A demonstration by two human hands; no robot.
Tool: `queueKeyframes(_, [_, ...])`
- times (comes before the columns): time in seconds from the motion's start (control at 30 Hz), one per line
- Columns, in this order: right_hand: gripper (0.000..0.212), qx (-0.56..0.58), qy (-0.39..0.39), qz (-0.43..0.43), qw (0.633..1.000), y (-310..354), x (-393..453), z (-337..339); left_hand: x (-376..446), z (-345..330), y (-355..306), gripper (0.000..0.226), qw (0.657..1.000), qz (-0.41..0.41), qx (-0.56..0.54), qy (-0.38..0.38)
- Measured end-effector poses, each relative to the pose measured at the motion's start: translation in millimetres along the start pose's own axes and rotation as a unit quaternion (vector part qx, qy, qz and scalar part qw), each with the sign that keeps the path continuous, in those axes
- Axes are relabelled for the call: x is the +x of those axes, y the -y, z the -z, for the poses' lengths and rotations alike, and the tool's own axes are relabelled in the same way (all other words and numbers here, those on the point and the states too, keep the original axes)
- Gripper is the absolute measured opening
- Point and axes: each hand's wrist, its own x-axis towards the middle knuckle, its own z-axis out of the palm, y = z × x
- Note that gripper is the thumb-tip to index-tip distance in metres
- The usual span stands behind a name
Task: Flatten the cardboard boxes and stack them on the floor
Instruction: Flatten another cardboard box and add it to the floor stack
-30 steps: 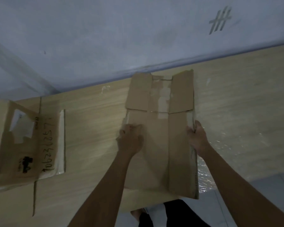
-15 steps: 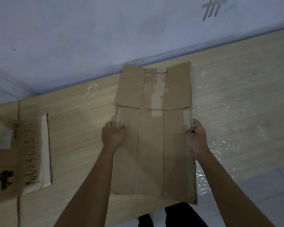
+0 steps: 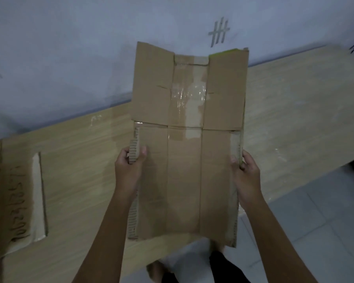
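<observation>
The flattened cardboard box (image 3: 187, 144) now fills the frame's centre, lifted off the wooden table (image 3: 294, 111) where it lay a second ago — ready for stacking. Left hand (image 3: 128, 170) and right hand (image 3: 246, 176) grasp its side edges, fingers curled.

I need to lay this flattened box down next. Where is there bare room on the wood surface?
Bare wood lies between the flattened brown cardboard box, gripped by the left hand and right hand, and the scribbled cardboard sheet at far left. More free wood stretches right of the box toward the grey wall. The far-left end is crowded.
</observation>
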Motion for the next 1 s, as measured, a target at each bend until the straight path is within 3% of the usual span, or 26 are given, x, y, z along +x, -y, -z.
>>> queueKeyframes(0.13, [0.023, 0.017, -0.049, 0.023, 0.998, 17, 9, 64, -46, -56, -26, 0.023, 0.998, -0.067, 0.012, 0.018])
queueKeyframes(0.37, [0.024, 0.020, -0.071, 0.043, 0.996, 39, 62, 222, -112, -199, -52, 0.012, 0.995, -0.086, 0.013, 0.051])
queueKeyframes(0.6, [0.016, 0.003, -0.088, 0.015, 0.996, 56, 144, 372, -154, -352, -72, 0.023, 0.996, -0.043, -0.020, 0.070])
queueKeyframes(0.87, [0.020, -0.041, -0.089, -0.031, 0.995, 44, 292, 471, -139, -510, -70, 0.025, 0.998, -0.002, 0.035, 0.061])
queueKeyframes(1.0, [0.035, -0.108, -0.065, -0.058, 0.990, 42, 380, 524, -123, -606, -62, 0.024, 0.996, 0.008, 0.065, 0.060])
